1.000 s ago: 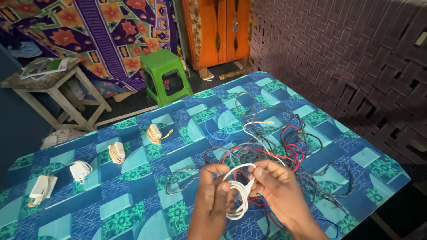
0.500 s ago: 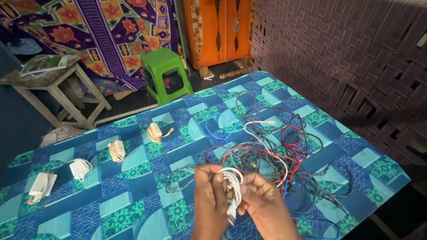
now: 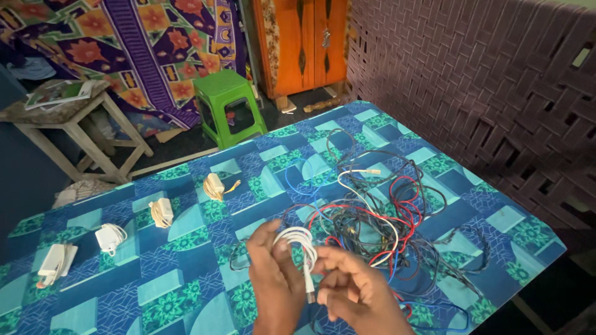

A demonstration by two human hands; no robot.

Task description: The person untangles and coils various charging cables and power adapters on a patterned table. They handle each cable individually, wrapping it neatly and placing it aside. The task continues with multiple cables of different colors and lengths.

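**Coiling a white cable beside a tangle of wires**

While the left hand (image 3: 268,273) clasps a small coil of white cable (image 3: 299,243) above the blue and green patterned worktop (image 3: 186,273), the right hand (image 3: 351,285) pinches the cable's loose tail, which hangs down between the two hands. Both grips are closed on the same cable: the left around the loops, the right on the free end. The coil sits near the front edge of the worktop, just left of a loose tangle of wires (image 3: 379,214) in red, black, blue and white.

To wind well here, I judge that the left thumb should keep the loops pressed flat so none slips off, while the right hand feeds the tail round with light, even tension. The tail seems to run close to the tangle, so it should be kept clear of the red and black strands, or they may be drawn into the coil. Loops of matching size would make a neater bundle.

Farther left on the worktop lie four pale cable bundles (image 3: 162,212) in a row, well apart from the hands. Beyond the worktop stand a green plastic stool (image 3: 226,105) and a wooden stool (image 3: 74,127).
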